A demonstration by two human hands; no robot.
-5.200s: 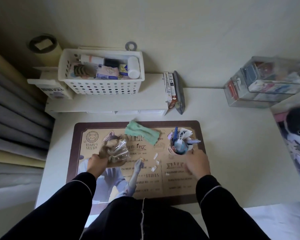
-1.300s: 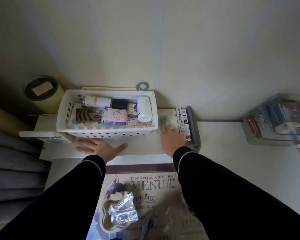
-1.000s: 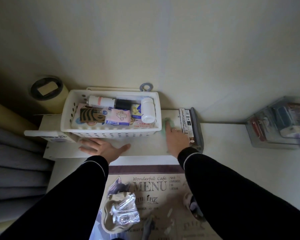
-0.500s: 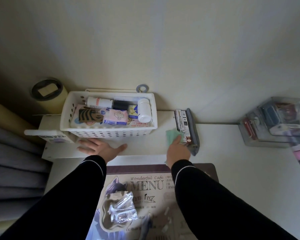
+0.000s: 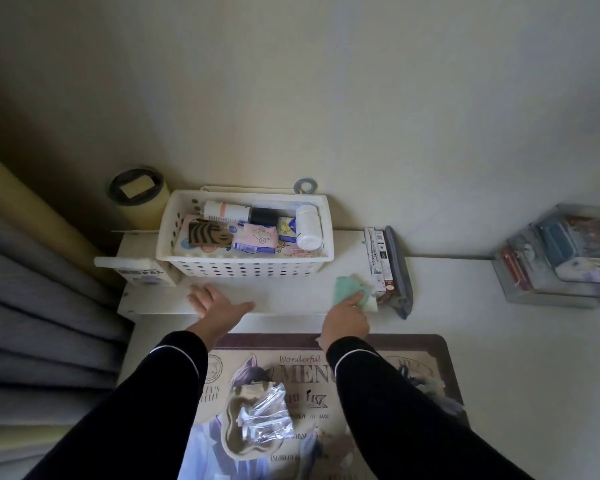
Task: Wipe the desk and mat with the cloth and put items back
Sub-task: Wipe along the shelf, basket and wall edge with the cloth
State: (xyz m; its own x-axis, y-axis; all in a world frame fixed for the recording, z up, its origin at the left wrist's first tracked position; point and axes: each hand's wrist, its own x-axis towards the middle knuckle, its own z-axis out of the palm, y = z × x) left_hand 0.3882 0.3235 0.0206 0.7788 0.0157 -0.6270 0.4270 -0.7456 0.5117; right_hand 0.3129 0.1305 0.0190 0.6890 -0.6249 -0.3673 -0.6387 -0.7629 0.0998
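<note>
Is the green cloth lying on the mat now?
No, the right hand presses the green cloth on the white shelf, beyond the mat.

mat [image 5: 440,362] reading "Wonderful", "MENU"

Right hand [image 5: 347,315] on green cloth [image 5: 347,286], left hand [image 5: 219,303] flat on shelf [image 5: 291,294]
</note>
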